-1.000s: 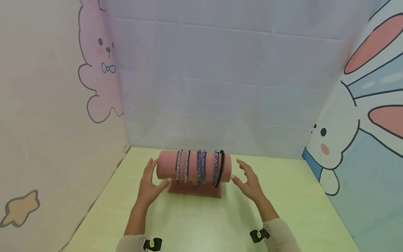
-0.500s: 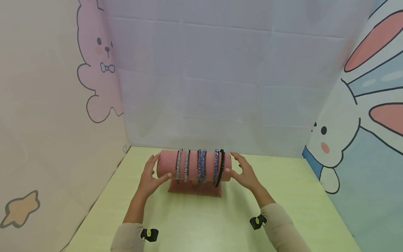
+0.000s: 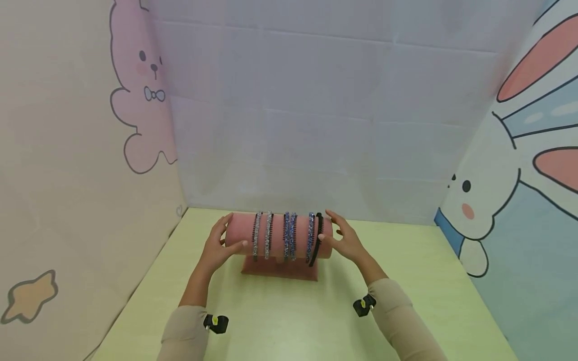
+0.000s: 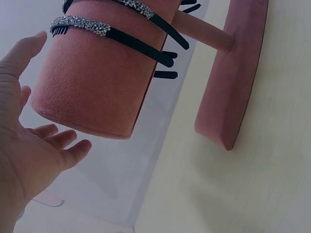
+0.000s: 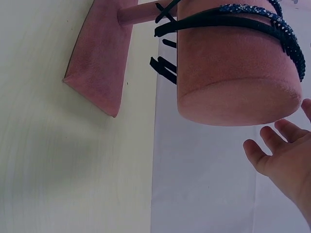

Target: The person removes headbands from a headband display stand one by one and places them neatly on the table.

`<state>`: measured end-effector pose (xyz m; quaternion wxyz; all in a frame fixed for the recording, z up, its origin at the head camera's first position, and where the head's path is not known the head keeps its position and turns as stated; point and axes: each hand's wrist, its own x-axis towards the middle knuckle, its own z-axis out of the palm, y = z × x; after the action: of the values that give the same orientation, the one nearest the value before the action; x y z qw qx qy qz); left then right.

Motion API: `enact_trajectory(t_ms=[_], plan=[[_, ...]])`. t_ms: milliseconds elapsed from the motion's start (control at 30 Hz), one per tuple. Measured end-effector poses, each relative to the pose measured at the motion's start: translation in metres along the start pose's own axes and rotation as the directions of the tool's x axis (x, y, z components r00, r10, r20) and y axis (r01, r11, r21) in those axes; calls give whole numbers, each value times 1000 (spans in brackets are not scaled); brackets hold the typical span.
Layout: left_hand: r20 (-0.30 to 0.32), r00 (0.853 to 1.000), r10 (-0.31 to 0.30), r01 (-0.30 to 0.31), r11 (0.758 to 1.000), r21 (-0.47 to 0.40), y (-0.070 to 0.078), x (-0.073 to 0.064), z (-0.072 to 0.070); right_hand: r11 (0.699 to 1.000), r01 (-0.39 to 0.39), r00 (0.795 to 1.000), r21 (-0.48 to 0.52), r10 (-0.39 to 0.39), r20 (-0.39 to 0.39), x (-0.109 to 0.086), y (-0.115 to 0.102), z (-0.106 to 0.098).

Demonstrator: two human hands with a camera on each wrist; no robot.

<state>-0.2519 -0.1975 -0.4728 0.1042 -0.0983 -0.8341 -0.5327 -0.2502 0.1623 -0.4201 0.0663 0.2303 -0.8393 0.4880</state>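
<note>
A pink velvet headband stand (image 3: 240,235) has a thick horizontal roll on a short post and a flat base (image 3: 280,268). Several headbands hang over the roll: silver-glitter ones (image 4: 82,23) at left, blue-glitter ones (image 5: 248,8) in the middle and right, and a black headband (image 3: 315,250) near the right end. My left hand (image 3: 215,253) is spread around the left end, thumb toward the front. At the right end my right hand (image 3: 349,244) is likewise spread, its thumb in front of the black headband. Whether the fingers touch the roll I cannot tell.
The stand's base rests on a pale yellow-green table (image 3: 280,316). A white sheet (image 3: 293,125) hangs behind it. Side walls carry cartoon drawings, a pink bear (image 3: 140,100) at left and a white rabbit (image 3: 483,200) at right.
Both hands have moved up and forward around the roll's ends. My right hand has also come left, its thumb now over the black headband. The stand has stayed in place.
</note>
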Motion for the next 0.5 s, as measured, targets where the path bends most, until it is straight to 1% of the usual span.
enact_trajectory(t_ms=[167, 367, 500], plan=[[25, 999, -26, 27, 999, -29, 1, 5, 1, 999, -25, 999, 24, 25, 29, 7, 3, -1], [66, 996, -53, 58, 996, -70, -4, 11, 1, 997, -53, 997, 48, 50, 64, 13, 8, -1], [77, 994, -73, 80, 993, -83, -7, 14, 3, 996, -60, 994, 70, 54, 96, 14, 9, -1]])
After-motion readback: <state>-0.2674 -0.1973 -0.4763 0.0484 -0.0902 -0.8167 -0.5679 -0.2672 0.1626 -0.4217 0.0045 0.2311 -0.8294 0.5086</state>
